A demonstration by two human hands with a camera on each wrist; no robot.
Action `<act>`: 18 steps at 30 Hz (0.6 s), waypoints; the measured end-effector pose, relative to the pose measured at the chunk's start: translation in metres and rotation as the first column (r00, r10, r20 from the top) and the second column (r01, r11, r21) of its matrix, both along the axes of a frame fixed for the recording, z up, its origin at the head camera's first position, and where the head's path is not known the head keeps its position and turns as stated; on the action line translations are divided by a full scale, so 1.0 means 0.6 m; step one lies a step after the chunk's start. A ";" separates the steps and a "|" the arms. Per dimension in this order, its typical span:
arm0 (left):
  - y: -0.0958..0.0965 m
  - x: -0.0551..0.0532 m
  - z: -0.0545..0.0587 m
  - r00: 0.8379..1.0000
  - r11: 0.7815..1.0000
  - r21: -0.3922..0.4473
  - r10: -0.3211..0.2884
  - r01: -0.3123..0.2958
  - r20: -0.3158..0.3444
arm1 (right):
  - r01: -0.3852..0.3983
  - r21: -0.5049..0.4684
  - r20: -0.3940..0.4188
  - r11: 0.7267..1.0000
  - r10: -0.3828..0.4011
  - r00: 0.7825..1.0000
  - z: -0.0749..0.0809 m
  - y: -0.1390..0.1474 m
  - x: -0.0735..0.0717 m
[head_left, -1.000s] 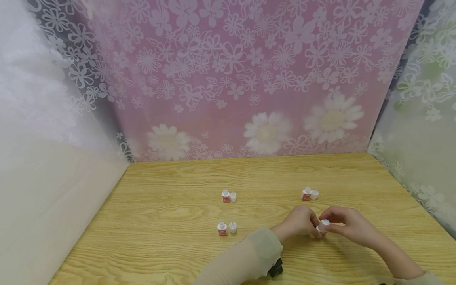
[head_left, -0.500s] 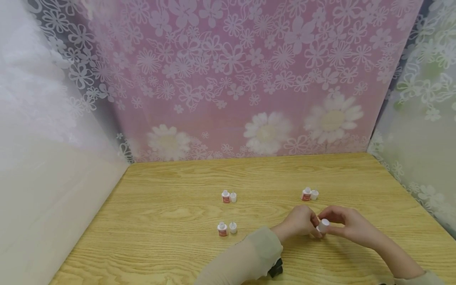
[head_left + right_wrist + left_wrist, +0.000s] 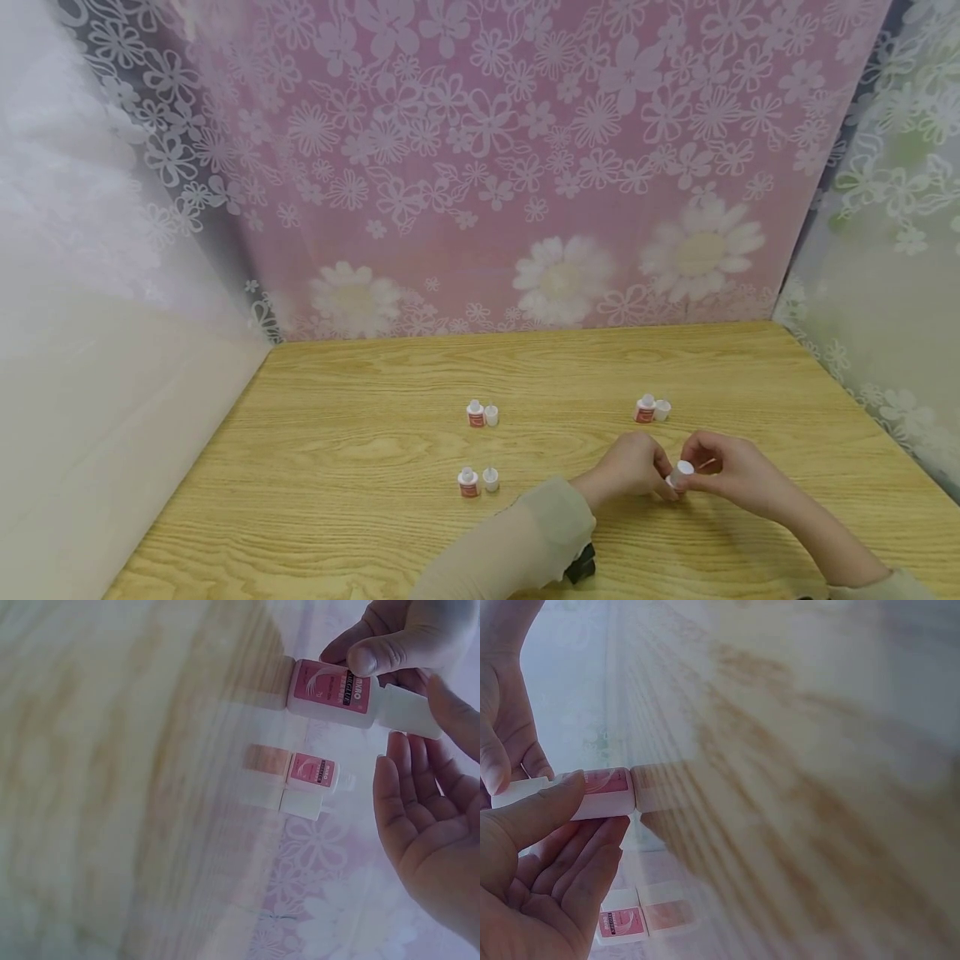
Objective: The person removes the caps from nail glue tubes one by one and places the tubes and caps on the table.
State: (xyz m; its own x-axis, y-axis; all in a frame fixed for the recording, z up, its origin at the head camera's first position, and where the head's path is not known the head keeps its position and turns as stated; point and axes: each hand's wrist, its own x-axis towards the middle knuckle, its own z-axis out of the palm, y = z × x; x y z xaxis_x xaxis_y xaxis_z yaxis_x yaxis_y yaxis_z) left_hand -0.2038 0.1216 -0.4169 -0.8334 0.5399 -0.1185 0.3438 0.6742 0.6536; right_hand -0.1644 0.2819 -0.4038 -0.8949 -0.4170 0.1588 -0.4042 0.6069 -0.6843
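Note:
A small white nail glue bottle (image 3: 334,693) with a pink label stands upright on the table at the right. My left hand (image 3: 632,467) grips its body, thumb across the label in the right wrist view. On its top sits a white cap (image 3: 682,473), which my right hand (image 3: 742,477) pinches between thumb and fingers. In the left wrist view the left thumb covers part of the nail glue bottle (image 3: 604,793). Behind the hands stands an uncapped nail glue bottle (image 3: 645,409), its cap (image 3: 662,410) right beside it.
Two more uncapped glue bottles stand to the left, a rear one (image 3: 476,414) and a front one (image 3: 468,482), with caps (image 3: 491,415) beside them. The wood-grain table (image 3: 337,433) ends at a pink flowered curtain (image 3: 480,208). Pale sheets (image 3: 112,333) flank both sides.
The right hand's fingers have shifted slightly to the right around the cap, and its index finger has drawn back. The left hand and the bottle stay in place.

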 end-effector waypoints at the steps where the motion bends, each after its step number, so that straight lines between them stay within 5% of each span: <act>1: 0.000 0.000 0.000 1.000 1.000 0.000 0.000 0.000 0.000 | -0.005 -0.012 0.000 1.000 0.005 1.000 -0.001 0.001 -0.001; 12: 0.001 0.000 0.002 1.000 1.000 -0.004 0.003 -0.003 0.009 | -0.178 -0.164 0.030 0.970 0.186 0.982 -0.007 0.016 -0.008; 18: 0.000 -0.001 0.000 1.000 1.000 0.001 0.001 -0.001 0.000 | -0.127 -0.107 0.026 0.986 0.130 0.991 -0.002 0.011 -0.003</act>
State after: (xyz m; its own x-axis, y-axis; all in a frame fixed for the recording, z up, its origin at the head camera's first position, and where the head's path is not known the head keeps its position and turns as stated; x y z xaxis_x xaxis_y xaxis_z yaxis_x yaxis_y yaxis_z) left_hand -0.2042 0.1214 -0.4168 -0.8337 0.5395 -0.1180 0.3435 0.6740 0.6540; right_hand -0.1660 0.2884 -0.4049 -0.8404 -0.5115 0.1789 -0.4502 0.4753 -0.7559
